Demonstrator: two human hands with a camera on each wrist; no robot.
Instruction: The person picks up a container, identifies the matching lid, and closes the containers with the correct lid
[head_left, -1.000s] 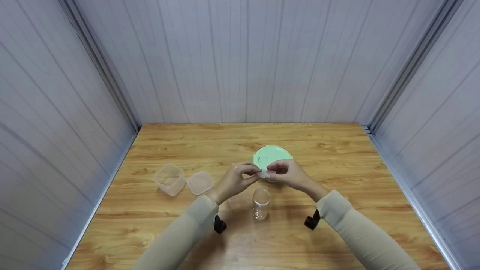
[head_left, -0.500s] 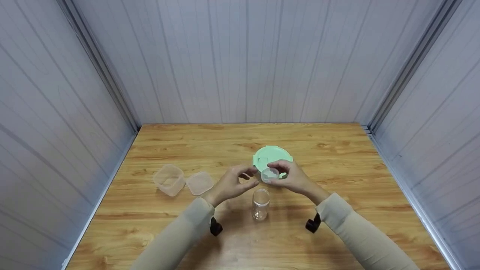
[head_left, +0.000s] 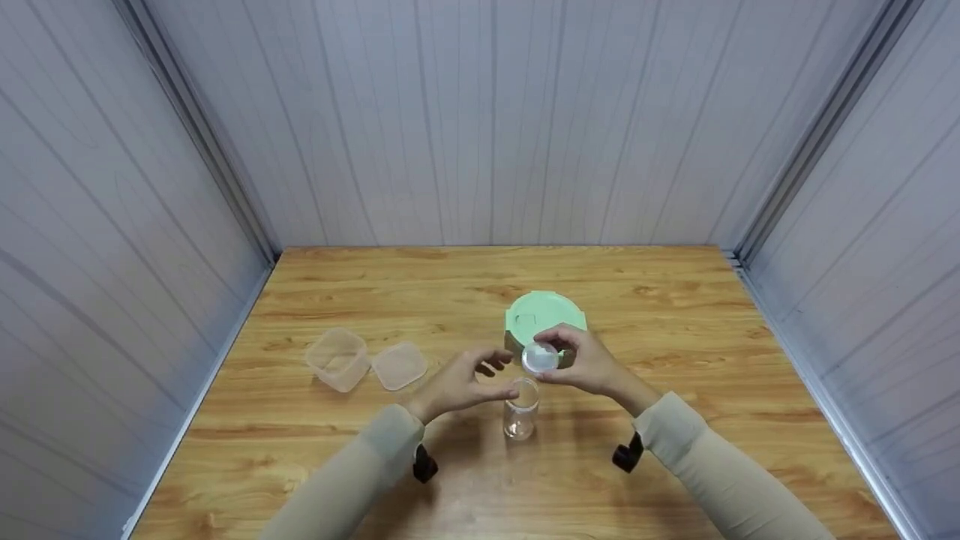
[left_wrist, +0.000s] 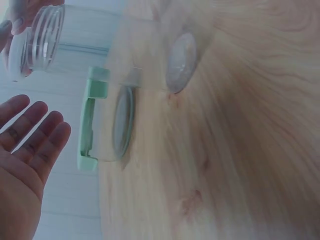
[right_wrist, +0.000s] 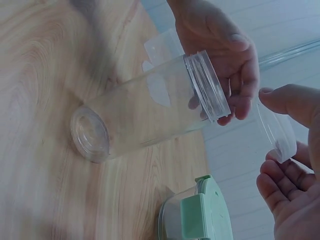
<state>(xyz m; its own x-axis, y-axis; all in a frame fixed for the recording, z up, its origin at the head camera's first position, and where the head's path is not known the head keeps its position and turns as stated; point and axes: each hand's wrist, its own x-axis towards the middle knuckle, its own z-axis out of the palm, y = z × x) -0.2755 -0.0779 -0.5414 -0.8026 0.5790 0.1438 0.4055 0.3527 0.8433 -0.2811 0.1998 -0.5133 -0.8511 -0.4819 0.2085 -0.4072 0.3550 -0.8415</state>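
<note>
A clear, tall jar (head_left: 520, 421) stands upright and uncapped on the wooden table, its threaded mouth showing in the right wrist view. Just above and behind that mouth, my right hand (head_left: 586, 363) pinches a round translucent lid (head_left: 539, 358) by its edge, between thumb and fingers. The lid (right_wrist: 276, 131) is apart from the jar's rim. My left hand (head_left: 466, 382) holds nothing; its fingers are spread and loosely bent beside the jar's mouth, with the thumb overlapping the rim in the head view.
Behind the right hand stands a round container with a mint-green clip lid (head_left: 546, 309). Over on the left are a square translucent box (head_left: 337, 361) and a flat square lid (head_left: 400, 366) beside it. Panelled walls (head_left: 480, 127) close the table in at the back and sides.
My left hand has let go of the round lid and come down toward the jar's mouth. The right hand keeps hold of the lid, which has turned and sunk slightly.
</note>
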